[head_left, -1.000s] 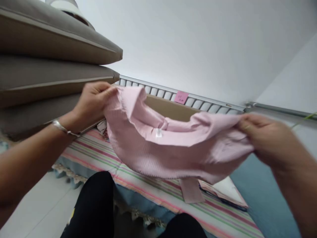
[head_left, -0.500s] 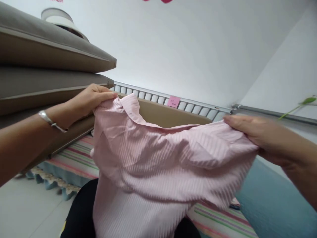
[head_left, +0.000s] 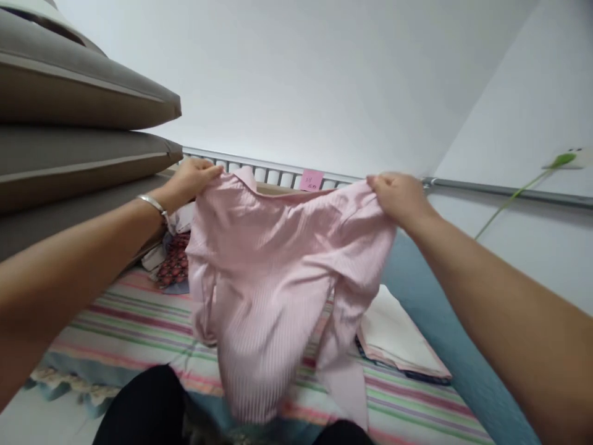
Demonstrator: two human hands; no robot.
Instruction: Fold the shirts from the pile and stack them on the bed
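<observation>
A pink striped shirt (head_left: 273,259) hangs stretched between my two hands, its collar side up and its sleeves and lower edge dangling. My left hand (head_left: 197,176) pinches one shoulder of it, fingers closed on the cloth. At the opposite shoulder, my right hand (head_left: 398,194) grips the fabric in the same way. The shirt's lower part is a little blurred and hangs over the striped bed cover (head_left: 139,315).
Folded clothes (head_left: 398,334) lie in a stack on the right. Crumpled dark red patterned cloth (head_left: 175,262) is on the left, beside thick grey-brown cushions (head_left: 83,148). Behind stands a metal rail (head_left: 269,176) with a pink note (head_left: 311,180). A green stem (head_left: 519,194) leans in at right.
My hands have drawn closer together and the shirt has dropped open to hang longer, with its sleeves showing. The view has shifted, and the folded stack and patterned cloth now show.
</observation>
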